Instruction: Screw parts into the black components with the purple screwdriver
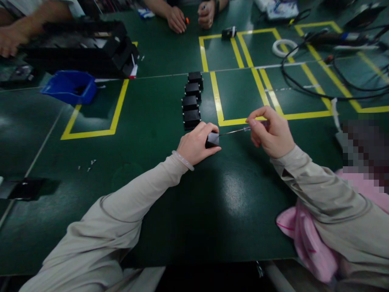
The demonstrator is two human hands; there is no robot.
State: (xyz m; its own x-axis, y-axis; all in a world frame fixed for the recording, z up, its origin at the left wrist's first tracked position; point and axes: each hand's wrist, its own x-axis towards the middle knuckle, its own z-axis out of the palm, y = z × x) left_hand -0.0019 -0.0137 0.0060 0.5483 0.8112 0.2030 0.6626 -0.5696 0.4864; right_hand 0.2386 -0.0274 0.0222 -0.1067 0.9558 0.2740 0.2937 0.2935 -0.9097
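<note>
My left hand (197, 144) grips a small black block (212, 140) at the middle of the green table (170, 219). To its right, my right hand (269, 132) is closed on a thin screwdriver (234, 131), whose clear handle end shows by the fingertips. The screwdriver's metal shaft points left and its tip meets the block's right side. Just beyond my left hand, several similar black blocks (190, 103) stand in a row running away from me, with small shiny bits at their sides.
A blue bin (73, 87) and a large black case (82, 48) lie at the left. Screws (91, 164) are scattered nearer. Cables (304, 87), a white tape ring (285, 48) and pink cloth (313, 239) are at the right. Another person's hands (176, 19) rest across the table.
</note>
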